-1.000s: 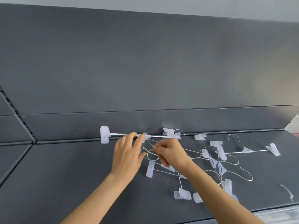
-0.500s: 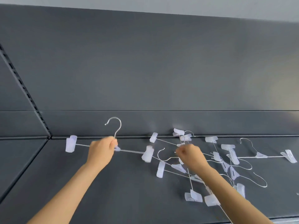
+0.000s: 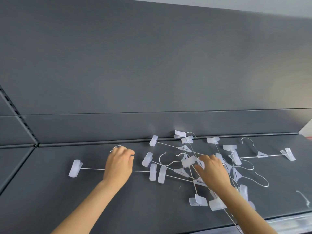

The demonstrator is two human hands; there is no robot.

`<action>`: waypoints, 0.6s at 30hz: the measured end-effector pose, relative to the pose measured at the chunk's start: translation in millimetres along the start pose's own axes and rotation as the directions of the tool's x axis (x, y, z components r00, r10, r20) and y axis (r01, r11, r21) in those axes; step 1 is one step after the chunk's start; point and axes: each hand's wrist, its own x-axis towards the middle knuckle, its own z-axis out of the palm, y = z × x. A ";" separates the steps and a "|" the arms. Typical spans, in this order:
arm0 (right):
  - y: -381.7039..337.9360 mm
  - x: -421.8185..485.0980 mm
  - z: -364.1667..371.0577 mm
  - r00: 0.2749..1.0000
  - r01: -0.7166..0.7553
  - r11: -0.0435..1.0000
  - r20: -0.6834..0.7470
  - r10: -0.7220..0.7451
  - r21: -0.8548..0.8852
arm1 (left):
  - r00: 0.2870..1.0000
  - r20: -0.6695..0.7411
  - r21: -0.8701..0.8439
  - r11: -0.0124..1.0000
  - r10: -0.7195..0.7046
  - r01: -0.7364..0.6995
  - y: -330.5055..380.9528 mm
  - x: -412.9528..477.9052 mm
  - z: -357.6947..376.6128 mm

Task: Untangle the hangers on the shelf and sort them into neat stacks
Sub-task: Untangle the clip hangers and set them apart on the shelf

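A wire hanger [image 3: 91, 169] with translucent white clips lies flat on the dark grey shelf [image 3: 50, 191], apart from the rest. My left hand [image 3: 119, 164] is closed over its middle, and its hook shows just above my fingers. To the right lies a tangle of similar hangers [image 3: 185, 168]. My right hand [image 3: 212, 171] rests on that tangle with fingers spread, its fingertips beside a clip [image 3: 189, 161]. Another lone hanger [image 3: 261, 155] lies at the far right.
The shelf's grey back panel [image 3: 152, 65] rises behind the hangers. A slotted upright [image 3: 18, 115] runs along the left. A small wire piece [image 3: 303, 198] lies near the right front edge [image 3: 287, 222].
My left hand pulled one hanger out of the tangle, carried it left and lowered it flat onto the shelf. My right hand stayed on the tangle and opened its fingers.
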 end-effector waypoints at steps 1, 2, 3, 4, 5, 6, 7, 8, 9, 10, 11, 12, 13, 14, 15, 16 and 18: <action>4.2 1.4 -1.1 0.999 -0.007 1.000 0.043 0.008 -0.024 | 0.994 0.036 -0.009 0.995 0.101 -0.101 9.7 1.2 3.9; 6.3 1.2 -2.4 0.995 -0.017 0.999 0.093 0.020 -0.028 | 0.978 0.075 -0.032 0.981 0.193 -0.191 20.8 2.4 8.1; 7.9 0.4 -2.1 0.990 -0.026 0.999 0.136 0.029 -0.028 | 0.956 0.107 -0.068 0.961 0.272 -0.266 33.8 3.8 12.2; 8.7 -0.8 -0.9 0.986 -0.030 0.999 0.164 0.036 -0.036 | 0.929 0.154 -0.106 0.940 0.338 -0.324 48.7 5.5 16.0; 9.5 -1.5 1.5 0.982 -0.033 0.998 0.185 0.041 -0.046 | 0.894 0.241 -0.126 0.926 0.378 -0.357 62.7 6.7 20.9; 9.7 -2.3 3.6 0.979 -0.041 0.998 0.200 0.049 -0.046 | 0.856 0.336 -0.115 0.919 0.393 -0.377 76.1 7.5 25.1; 10.3 -1.8 5.5 0.976 -0.053 0.998 0.208 0.058 -0.029 | 0.819 0.419 -0.113 0.917 0.393 -0.382 87.3 7.8 29.6; 11.0 -0.7 6.8 0.975 -0.071 0.997 0.210 0.070 0.000 | 0.800 0.459 -0.140 0.921 0.386 -0.363 96.2 7.2 32.5; 12.4 0.4 6.6 0.976 -0.091 0.995 0.203 0.081 0.039 | 0.804 0.464 -0.189 0.928 0.371 -0.320 101.5 6.4 35.3; 14.9 2.2 5.4 0.977 -0.112 0.991 0.192 0.096 0.073 | 0.819 0.450 -0.243 0.931 0.357 -0.272 104.1 6.5 35.8; 18.7 4.0 3.2 0.978 -0.132 0.986 0.176 0.113 0.101 | 0.836 0.426 -0.302 0.925 0.346 -0.229 104.7 7.7 35.4; 22.5 5.8 -0.3 0.979 -0.149 0.982 0.161 0.129 0.120 | 0.851 0.392 -0.346 0.913 0.351 -0.217 104.1 10.1 33.7; 27.1 7.8 -3.6 0.979 -0.161 0.979 0.150 0.141 0.128 | 0.861 0.356 -0.366 0.902 0.364 -0.230 102.4 13.5 32.2; 31.5 9.6 -7.4 0.978 -0.166 0.978 0.149 0.147 0.126 | 0.865 0.330 -0.368 0.895 0.379 -0.252 100.2 17.5 30.0; 35.6 11.5 -11.5 0.975 -0.172 0.977 0.166 0.150 0.128 | 0.866 0.312 -0.372 0.889 0.391 -0.267 97.5 21.2 27.7; 39.0 13.6 -15.9 0.970 -0.178 0.973 0.194 0.147 0.148 | 0.865 0.302 -0.382 0.882 0.400 -0.275 95.2 24.5 24.4; 42.6 16.2 -24.0 0.950 -0.205 0.943 0.286 0.127 0.263 | 0.863 0.300 -0.414 0.871 0.406 -0.265 90.0 28.1 18.0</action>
